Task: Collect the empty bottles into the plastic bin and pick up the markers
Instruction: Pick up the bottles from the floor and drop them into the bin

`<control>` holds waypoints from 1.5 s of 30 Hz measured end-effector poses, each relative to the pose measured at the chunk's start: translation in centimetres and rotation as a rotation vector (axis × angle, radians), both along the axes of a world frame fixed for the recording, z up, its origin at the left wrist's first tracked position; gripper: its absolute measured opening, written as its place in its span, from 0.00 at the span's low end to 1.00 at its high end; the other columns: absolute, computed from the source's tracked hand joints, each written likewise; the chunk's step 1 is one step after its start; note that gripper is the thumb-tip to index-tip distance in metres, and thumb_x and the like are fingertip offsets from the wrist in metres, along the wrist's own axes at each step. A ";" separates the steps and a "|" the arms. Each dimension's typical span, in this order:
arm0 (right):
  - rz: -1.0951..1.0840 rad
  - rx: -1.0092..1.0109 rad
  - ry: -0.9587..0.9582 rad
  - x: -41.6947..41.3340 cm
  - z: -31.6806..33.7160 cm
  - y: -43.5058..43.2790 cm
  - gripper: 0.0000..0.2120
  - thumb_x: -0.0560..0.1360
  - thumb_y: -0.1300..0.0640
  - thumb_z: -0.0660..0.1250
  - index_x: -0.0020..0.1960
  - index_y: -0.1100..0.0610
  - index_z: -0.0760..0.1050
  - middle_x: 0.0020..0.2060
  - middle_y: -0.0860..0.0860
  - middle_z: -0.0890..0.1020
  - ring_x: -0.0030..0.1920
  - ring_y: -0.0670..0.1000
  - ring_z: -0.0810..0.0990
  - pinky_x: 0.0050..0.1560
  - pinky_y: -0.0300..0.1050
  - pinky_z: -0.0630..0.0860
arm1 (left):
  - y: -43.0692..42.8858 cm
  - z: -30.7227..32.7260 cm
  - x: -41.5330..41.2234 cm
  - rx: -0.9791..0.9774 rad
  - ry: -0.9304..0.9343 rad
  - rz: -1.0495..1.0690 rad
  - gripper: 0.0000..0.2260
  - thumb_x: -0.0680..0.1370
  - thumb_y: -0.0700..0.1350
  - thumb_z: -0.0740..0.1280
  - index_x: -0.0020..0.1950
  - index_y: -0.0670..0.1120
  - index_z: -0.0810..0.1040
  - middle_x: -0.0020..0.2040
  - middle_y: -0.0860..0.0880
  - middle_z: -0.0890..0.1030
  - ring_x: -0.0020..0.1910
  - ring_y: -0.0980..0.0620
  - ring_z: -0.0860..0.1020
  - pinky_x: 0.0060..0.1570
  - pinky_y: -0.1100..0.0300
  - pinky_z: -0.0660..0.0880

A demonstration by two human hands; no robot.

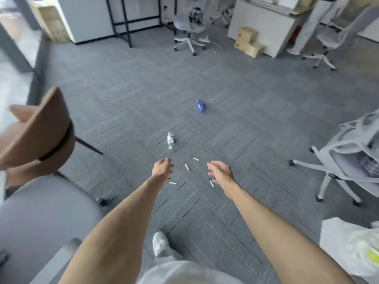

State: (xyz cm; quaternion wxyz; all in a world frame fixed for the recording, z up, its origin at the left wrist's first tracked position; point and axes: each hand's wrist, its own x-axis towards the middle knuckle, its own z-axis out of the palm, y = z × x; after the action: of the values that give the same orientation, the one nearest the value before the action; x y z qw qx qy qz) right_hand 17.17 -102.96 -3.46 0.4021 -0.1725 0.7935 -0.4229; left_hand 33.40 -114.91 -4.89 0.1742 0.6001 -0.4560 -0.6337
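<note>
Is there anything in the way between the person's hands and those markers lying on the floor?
Nothing visible is. The left hand and right hand are open above the carpet, and the markers lie loose on it between and beside them. The clear bottle just beyond the left hand also lies in the open.

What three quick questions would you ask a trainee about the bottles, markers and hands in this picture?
1. How many markers lie in view on the carpet?
2. True or false: the blue bottle lies farther from the person than the clear bottle.
3. What does the right hand hold? A) a marker B) a bottle C) nothing

Key: 1. four; 2. true; 3. C
</note>
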 end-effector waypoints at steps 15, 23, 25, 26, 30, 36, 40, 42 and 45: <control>-0.138 0.013 -0.093 -12.1 -2.8 -16.1 0.17 0.78 0.51 0.67 0.64 0.56 0.76 0.54 0.52 0.83 0.55 0.52 0.82 0.52 0.48 0.79 | -18.4 -1.0 -13.2 0.013 -0.081 -0.168 0.16 0.82 0.48 0.56 0.66 0.41 0.72 0.53 0.47 0.78 0.52 0.48 0.76 0.51 0.51 0.75; -0.058 0.039 -0.144 -22.3 -6.3 -28.5 0.18 0.77 0.50 0.67 0.64 0.57 0.77 0.51 0.51 0.83 0.53 0.52 0.82 0.53 0.48 0.79 | -28.4 -2.3 -20.5 0.020 -0.188 -0.078 0.16 0.83 0.47 0.56 0.66 0.42 0.72 0.62 0.43 0.79 0.54 0.47 0.77 0.55 0.47 0.76; -0.013 0.052 -0.138 -24.4 -6.4 -31.5 0.18 0.76 0.50 0.67 0.63 0.57 0.77 0.53 0.52 0.83 0.55 0.53 0.82 0.58 0.52 0.79 | -30.4 -2.8 -22.2 0.031 -0.183 -0.036 0.16 0.83 0.47 0.56 0.67 0.41 0.71 0.62 0.43 0.79 0.53 0.47 0.77 0.56 0.46 0.76; 0.006 0.066 -0.134 -25.1 -6.3 -33.0 0.17 0.76 0.50 0.67 0.62 0.56 0.78 0.55 0.52 0.83 0.57 0.54 0.81 0.59 0.53 0.78 | -31.4 -2.9 -22.7 0.038 -0.184 -0.014 0.16 0.83 0.47 0.56 0.67 0.41 0.72 0.62 0.42 0.79 0.53 0.47 0.77 0.57 0.46 0.76; 0.101 0.094 -0.118 -27.2 -6.5 -39.0 0.18 0.73 0.48 0.69 0.60 0.55 0.79 0.57 0.54 0.83 0.59 0.55 0.81 0.63 0.57 0.76 | -35.4 -3.6 -24.5 0.041 -0.175 0.068 0.16 0.83 0.46 0.56 0.67 0.42 0.72 0.62 0.43 0.79 0.56 0.45 0.78 0.55 0.47 0.77; 0.217 0.106 -0.066 -29.5 -6.1 -49.8 0.18 0.75 0.49 0.68 0.62 0.54 0.77 0.58 0.53 0.82 0.58 0.53 0.81 0.63 0.55 0.77 | -44.2 -5.0 -26.6 0.052 -0.156 0.134 0.16 0.82 0.46 0.56 0.66 0.40 0.72 0.60 0.43 0.79 0.52 0.46 0.77 0.54 0.49 0.75; 0.264 0.147 -0.049 -30.6 -7.4 -57.3 0.17 0.74 0.49 0.68 0.62 0.52 0.77 0.57 0.52 0.83 0.58 0.53 0.81 0.63 0.55 0.77 | -51.7 -7.6 -27.9 0.121 -0.126 0.141 0.16 0.82 0.47 0.55 0.66 0.41 0.71 0.60 0.44 0.79 0.53 0.47 0.76 0.54 0.49 0.75; 0.286 0.179 -0.055 -31.1 -8.3 -60.5 0.18 0.75 0.50 0.68 0.63 0.53 0.77 0.58 0.52 0.82 0.58 0.53 0.81 0.63 0.55 0.77 | -54.9 -9.5 -28.6 0.148 -0.122 0.104 0.13 0.82 0.46 0.55 0.63 0.42 0.72 0.60 0.44 0.79 0.54 0.47 0.76 0.51 0.50 0.75; 0.266 0.236 -0.064 -31.9 -11.3 -66.6 0.18 0.75 0.51 0.68 0.63 0.53 0.76 0.58 0.52 0.82 0.58 0.53 0.81 0.63 0.55 0.77 | -61.2 -13.5 -30.0 0.180 -0.110 0.084 0.10 0.82 0.45 0.56 0.58 0.43 0.73 0.57 0.43 0.79 0.53 0.46 0.76 0.49 0.51 0.76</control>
State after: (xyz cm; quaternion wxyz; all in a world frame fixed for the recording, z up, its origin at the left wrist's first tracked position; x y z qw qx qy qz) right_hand -14.70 -169.54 -14.81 0.4971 -0.2138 0.7946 -0.2751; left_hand 3.38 -176.10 -18.38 0.1206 0.6656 -0.3807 -0.6305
